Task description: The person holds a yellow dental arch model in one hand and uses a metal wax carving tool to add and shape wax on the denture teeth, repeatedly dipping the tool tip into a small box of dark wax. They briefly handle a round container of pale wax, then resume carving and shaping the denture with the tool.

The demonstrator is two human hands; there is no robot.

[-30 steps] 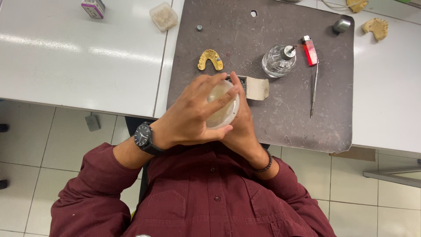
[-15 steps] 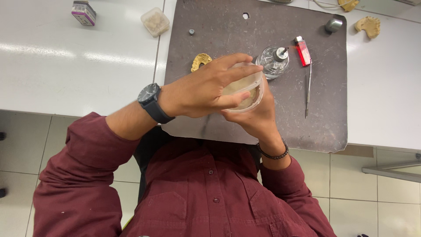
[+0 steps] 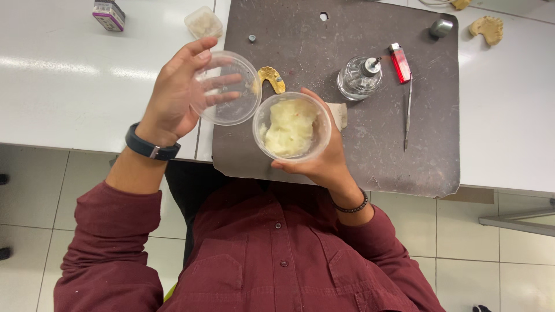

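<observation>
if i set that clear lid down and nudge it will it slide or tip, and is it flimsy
The lid looks thin, clear plastic, so probably light and a bit bendy under the left hand. Being flat and round, it would likely slide rather than tip. On the grey mat it may grip more than on the glossy white table.

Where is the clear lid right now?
In the head view, the clear lid is off the tub, held in the left hand just left of the open tub.

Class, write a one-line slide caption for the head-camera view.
Left hand lifts a clear lid beside an open tub of pale paste cupped in the right hand above a grey mat.
</observation>
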